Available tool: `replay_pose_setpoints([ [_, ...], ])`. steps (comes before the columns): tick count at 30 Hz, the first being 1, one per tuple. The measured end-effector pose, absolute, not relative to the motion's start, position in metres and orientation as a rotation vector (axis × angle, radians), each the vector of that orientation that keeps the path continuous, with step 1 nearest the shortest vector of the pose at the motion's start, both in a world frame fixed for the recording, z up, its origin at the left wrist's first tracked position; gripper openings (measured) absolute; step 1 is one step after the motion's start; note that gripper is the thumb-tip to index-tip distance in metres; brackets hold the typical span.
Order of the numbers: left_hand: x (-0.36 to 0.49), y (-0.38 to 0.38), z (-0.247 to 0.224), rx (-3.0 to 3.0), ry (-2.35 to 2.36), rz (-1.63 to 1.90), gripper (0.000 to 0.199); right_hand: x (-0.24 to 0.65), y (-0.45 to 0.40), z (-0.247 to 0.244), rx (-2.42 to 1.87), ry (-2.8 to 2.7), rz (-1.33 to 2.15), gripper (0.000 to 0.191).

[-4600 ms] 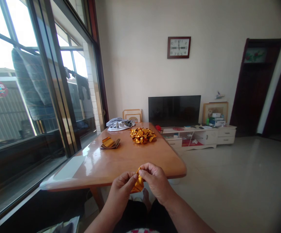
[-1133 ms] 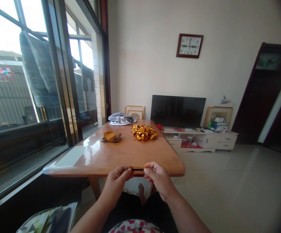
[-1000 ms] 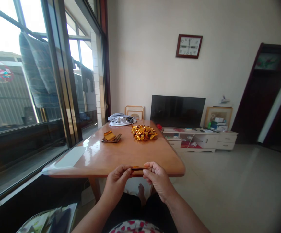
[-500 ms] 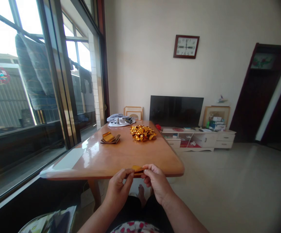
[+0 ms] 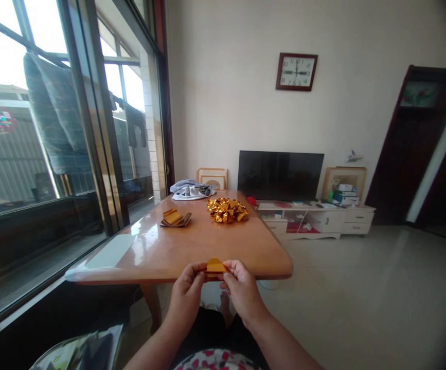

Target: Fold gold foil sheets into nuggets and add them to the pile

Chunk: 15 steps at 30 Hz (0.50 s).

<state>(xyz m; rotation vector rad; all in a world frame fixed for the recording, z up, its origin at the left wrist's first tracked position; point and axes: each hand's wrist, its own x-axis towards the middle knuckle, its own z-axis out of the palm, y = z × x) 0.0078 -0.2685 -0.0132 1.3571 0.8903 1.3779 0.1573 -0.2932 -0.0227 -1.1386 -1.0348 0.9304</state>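
Between my two hands is a small piece of gold foil paper [image 5: 215, 266], partly folded, with a rounded upper edge. My left hand [image 5: 187, 288] pinches its left end between thumb and fingers. At the right end, my right hand [image 5: 242, 288] pinches it the same way. Both hands are at the near edge of the wooden table [image 5: 192, 252]. Farther back lies a heap of folded gold foil pieces [image 5: 228, 210]. To its left, a stack of gold paper sheets [image 5: 174, 218] rests on the tabletop, its top sheet curled.
A pale sheet [image 5: 109, 252] lies at the table's left side by the window. Bunched cloth [image 5: 192, 190] sits at the far end. Beyond stand a television [image 5: 280, 176] and a white cabinet [image 5: 325, 221]. A container of papers [image 5: 79, 349] is low on the left.
The foil piece has tilted up and shows more of its gold face. My left hand has shifted slightly left. The things on the table have stayed put.
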Motion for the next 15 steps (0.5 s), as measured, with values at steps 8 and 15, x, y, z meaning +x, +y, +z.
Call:
replay_pose_setpoints([
  [8, 0.010, -0.269, -0.013, 1.224, 0.918, 1.346, 0.050, 0.160, -0.288, -0.031, -1.118, -1.054, 0.892, 0.032],
  [15, 0.011, -0.267, -0.016, 1.250, 0.943, 1.313, 0.048, 0.163, -0.285, -0.035, -1.156, -1.136, 0.768, 0.027],
])
